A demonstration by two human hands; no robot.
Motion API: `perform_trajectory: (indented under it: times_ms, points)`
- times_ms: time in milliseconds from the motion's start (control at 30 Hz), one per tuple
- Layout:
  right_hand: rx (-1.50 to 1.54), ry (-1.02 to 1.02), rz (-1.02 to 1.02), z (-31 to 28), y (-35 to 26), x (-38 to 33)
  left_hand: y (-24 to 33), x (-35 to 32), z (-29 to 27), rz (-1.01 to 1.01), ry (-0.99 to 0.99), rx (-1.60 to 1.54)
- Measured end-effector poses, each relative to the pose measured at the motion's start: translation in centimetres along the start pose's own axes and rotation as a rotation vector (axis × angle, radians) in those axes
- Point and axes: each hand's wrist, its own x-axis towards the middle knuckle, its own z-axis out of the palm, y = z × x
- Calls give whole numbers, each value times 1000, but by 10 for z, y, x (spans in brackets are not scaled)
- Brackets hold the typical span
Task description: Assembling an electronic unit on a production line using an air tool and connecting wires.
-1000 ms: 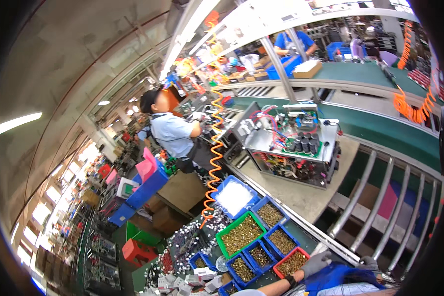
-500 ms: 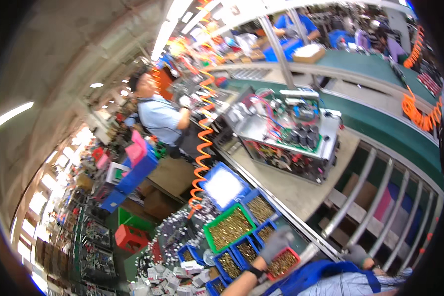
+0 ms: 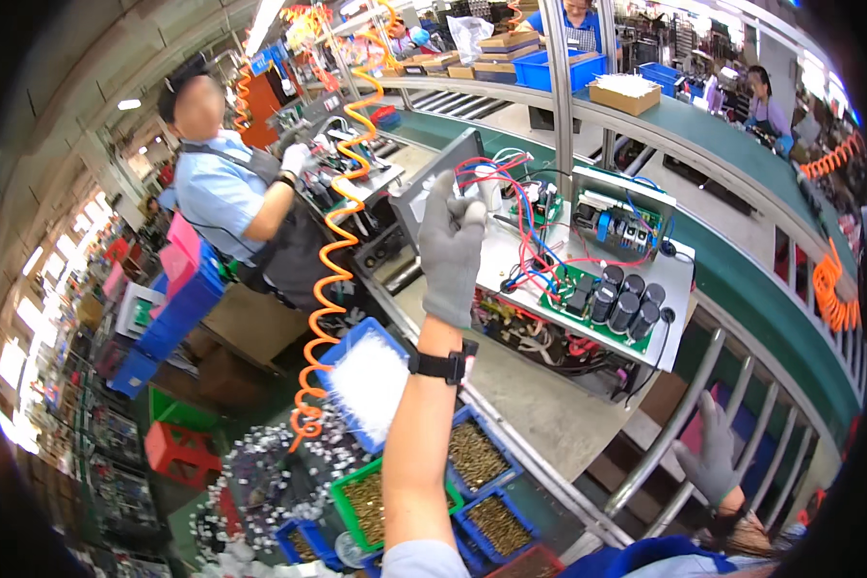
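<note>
1. Co-worker (image 3: 223,193) in a light blue shirt stands at the far left, one gloved hand over the bench.
2. Orange coiled hose (image 3: 329,289) hangs between that person and the wearer's left arm.
3. Blue tray (image 3: 342,349) of white pieces and a green bin (image 3: 345,515) of small brass-coloured parts lie beside the forearm, which partly covers both.
4. Left forearm rises almost upright from the lower edge, a black band (image 3: 440,366) round its wrist. The grey-gloved left hand (image 3: 450,255) points upward, fingers partly bent, thumb to the right; whether it pinches something cannot be told.
5. Dark upright panel (image 3: 464,154) shows behind that hand; contact is unclear.
6. Open metal chassis (image 3: 682,279), with wires and black capacitors (image 3: 625,313), sits on the bench just right of it.
7. Right hand (image 3: 711,458), also grey-gloved, appears empty and loosely open, fingers upward, over metal rollers (image 3: 667,424).
</note>
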Motion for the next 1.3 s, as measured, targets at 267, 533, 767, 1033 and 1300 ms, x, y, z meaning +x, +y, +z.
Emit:
perform_trajectory:
  times_ms: [267, 533, 767, 1033, 1300]
  points:
    - [-89, 206, -160, 77, -7, 98, -156, -43, -8, 231, -267, 1339]
    - [51, 356, -133, 97, -7, 110, -141, -25, -11, 298, -55, 970]
    - [103, 368, -97, 97, -4, 102, -82, 26, 49, -276, -213, 1067]
    - [149, 325, -79, 103, 0, 97, -112, 61, 121, -31, -696, 1596]
    - [257, 332, -73, 97, 3, 100, -106, 83, 91, -244, -474, 1180]
